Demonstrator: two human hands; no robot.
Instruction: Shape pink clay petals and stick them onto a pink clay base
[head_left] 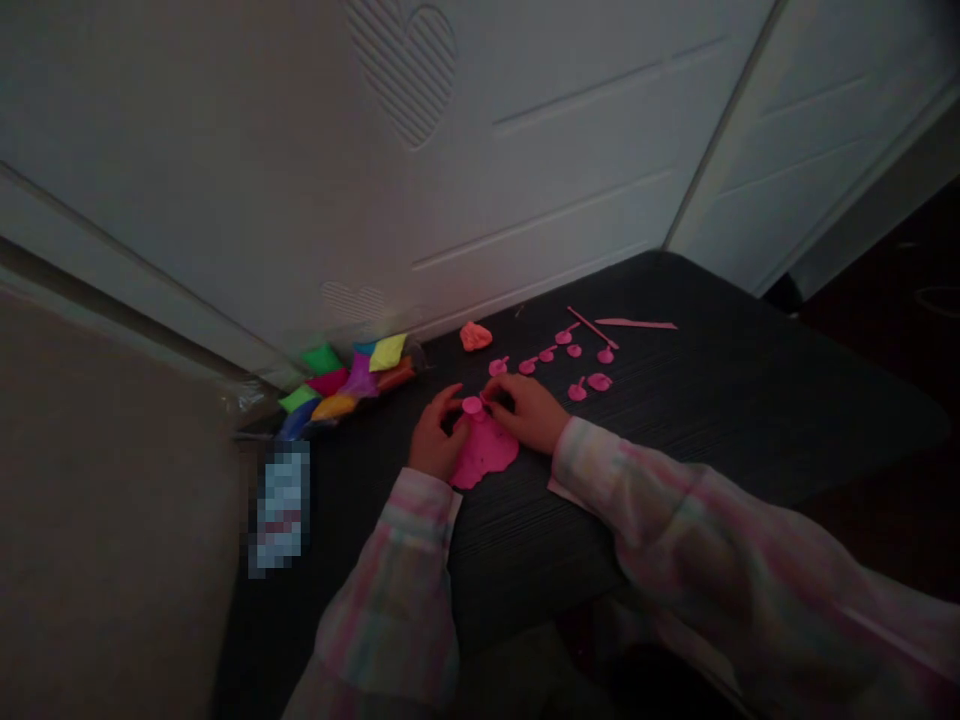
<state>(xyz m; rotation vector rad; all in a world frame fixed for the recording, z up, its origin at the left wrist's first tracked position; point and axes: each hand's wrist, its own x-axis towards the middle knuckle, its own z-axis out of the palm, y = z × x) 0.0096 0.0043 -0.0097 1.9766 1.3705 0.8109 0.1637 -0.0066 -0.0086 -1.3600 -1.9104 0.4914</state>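
Observation:
A flat, uneven sheet of pink modelling clay [487, 455] lies on the dark table, with a short upright stub of pink clay [472, 405] with a round, flat top on it. My left hand [435, 435] curves around the stub from the left, thumb and fingers at its side. From the right, my right hand [529, 410] pinches a small bit of pink clay [486, 397] against the stub; its fingertips partly hide that bit. Beyond my right hand lie several small pink clay discs [547, 355], most with a thin stalk sticking up.
An orange clay lump [475, 336] sits near the white panelled wall [525, 200]. Two pink modelling tools [637, 324] lie at the back right of the table [720, 400]. Several coloured clay packets [360, 375] rest at the left, above a blurred-out pack [281, 510].

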